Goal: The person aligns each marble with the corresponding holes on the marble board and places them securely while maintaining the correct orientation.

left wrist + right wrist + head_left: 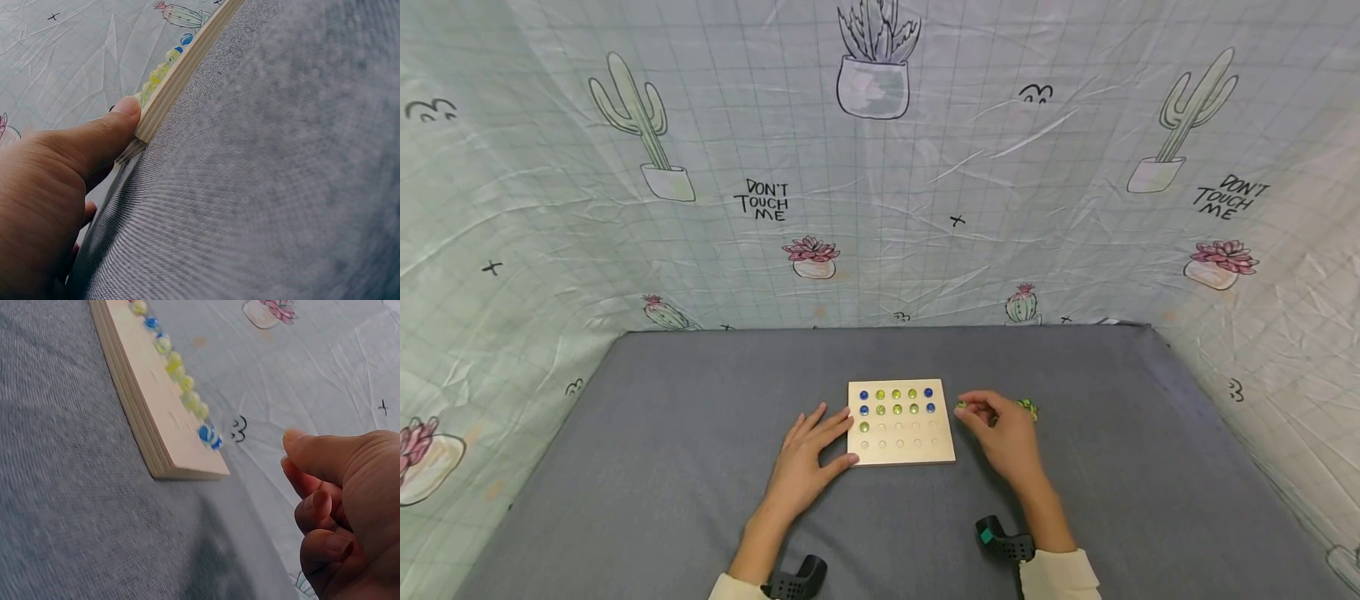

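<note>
A pale wooden board (898, 454) with rows of round hollows lies on the grey cloth. Yellow-green marbles (897, 409) fill the middle of its two far rows, with blue marbles (930, 407) at both ends. In the third row one yellow-green marble (864, 427) sits at the left end; the other hollows there and in the near row are bare. My left hand (805, 467) rests at the board's left side, fingers spread, thumb on the near corner. Right of the board, my right hand (1006, 435) pinches a yellow-green marble (961, 405) between thumb and forefinger, mostly hidden in the right wrist view.
A small cluster of yellow-green marbles (1028, 407) lies on the cloth just beyond my right hand, partly hidden by it. The grey cloth (700, 417) covers the table around the board. A printed curtain (880, 167) hangs behind and at both sides.
</note>
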Available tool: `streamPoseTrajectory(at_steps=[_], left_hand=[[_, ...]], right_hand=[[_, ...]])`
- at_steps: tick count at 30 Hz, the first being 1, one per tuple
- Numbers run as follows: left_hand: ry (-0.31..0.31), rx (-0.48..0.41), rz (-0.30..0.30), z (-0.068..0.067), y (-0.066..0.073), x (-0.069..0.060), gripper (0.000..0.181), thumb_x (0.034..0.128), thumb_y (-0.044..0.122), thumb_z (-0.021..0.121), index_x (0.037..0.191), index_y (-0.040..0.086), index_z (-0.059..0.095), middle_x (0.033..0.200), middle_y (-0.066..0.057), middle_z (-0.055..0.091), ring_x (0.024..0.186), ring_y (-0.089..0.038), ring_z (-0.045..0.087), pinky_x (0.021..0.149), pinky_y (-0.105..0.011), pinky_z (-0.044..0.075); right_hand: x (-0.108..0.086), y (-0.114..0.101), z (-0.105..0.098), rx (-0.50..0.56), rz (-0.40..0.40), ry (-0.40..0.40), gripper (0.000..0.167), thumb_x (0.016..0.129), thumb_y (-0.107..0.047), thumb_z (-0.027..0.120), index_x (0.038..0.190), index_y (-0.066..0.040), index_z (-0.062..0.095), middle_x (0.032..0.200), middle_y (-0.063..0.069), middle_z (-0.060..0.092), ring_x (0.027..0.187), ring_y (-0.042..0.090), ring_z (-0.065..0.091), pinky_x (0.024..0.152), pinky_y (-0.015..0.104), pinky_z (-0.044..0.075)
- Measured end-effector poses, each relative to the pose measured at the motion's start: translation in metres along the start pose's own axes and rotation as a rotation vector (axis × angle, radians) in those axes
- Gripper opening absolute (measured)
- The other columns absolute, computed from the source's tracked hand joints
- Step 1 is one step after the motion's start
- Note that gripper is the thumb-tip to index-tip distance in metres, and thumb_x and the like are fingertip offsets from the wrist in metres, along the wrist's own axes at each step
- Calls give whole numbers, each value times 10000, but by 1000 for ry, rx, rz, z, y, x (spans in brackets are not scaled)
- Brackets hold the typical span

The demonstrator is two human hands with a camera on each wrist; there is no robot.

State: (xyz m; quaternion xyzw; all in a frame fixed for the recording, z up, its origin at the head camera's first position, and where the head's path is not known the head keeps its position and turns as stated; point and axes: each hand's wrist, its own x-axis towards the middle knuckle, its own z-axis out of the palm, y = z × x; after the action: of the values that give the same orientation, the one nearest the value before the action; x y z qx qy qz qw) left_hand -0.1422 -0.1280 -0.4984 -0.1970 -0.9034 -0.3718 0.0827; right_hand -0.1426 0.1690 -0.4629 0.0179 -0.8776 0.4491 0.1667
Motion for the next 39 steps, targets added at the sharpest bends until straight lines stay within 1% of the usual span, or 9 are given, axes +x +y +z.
streamPoseTrajectory(at_steps=[4,11,18,22,28,32,35,39], left_hand=[[11,12,4,0,1,0,600,773,357,778,1300,118,622,1378,-23,533,1364,-322,340,1161,-512,145],[33,37,41,1,1,-1,585,776,338,771,1286,89,629,1358,-39,552,1344,-353,364,1149,-530,167],[29,37,28,1,0,-2,587,777,346,769,1291,99,627,1365,-22,546,1349,-342,359,1154,-520,161],[25,38,21,1,0,-3,592,776,352,769,1294,105,625,1368,-20,543,1351,-336,358,1157,-512,158],[29,34,31,1,1,-3,597,771,354,773,1294,107,626,1368,-23,542,1348,-337,363,1150,-523,170],[19,35,13,2,0,-3,597,775,370,768,1300,122,623,1376,-12,535,1359,-314,352,1160,-502,159],[20,36,11,3,0,-3,598,775,376,767,1299,126,624,1376,-9,535,1361,-309,350,1159,-504,159],[33,43,26,4,0,-3,594,773,375,767,1291,117,630,1365,-17,545,1352,-323,362,1147,-529,176]], right_hand=[[-1,-4,6,9,-11,-9,168,830,-150,767,979,-84,726,773,-27,619,649,132,510,531,233,422],[1,-10,17,56,-77,-32,164,820,-140,772,968,-83,727,753,-49,615,601,116,489,492,228,408],[0,-18,29,59,-123,-55,164,806,-118,784,960,-102,732,738,-86,610,582,84,484,479,210,410],[-1,-23,35,59,-135,-62,171,802,-126,786,963,-106,734,738,-99,610,571,74,479,473,205,404],[-1,-28,44,85,-126,-60,149,805,-132,786,944,-129,733,721,-111,604,558,83,473,459,208,379],[-2,-28,50,101,-118,-60,151,803,-132,788,943,-133,733,723,-114,603,564,86,476,464,199,370],[-3,-30,55,129,-85,-72,145,813,-147,781,948,-125,735,731,-108,606,575,92,484,475,201,385],[-6,-31,62,170,-21,-88,131,819,-173,777,940,-139,737,739,-99,612,593,97,507,499,206,420]])
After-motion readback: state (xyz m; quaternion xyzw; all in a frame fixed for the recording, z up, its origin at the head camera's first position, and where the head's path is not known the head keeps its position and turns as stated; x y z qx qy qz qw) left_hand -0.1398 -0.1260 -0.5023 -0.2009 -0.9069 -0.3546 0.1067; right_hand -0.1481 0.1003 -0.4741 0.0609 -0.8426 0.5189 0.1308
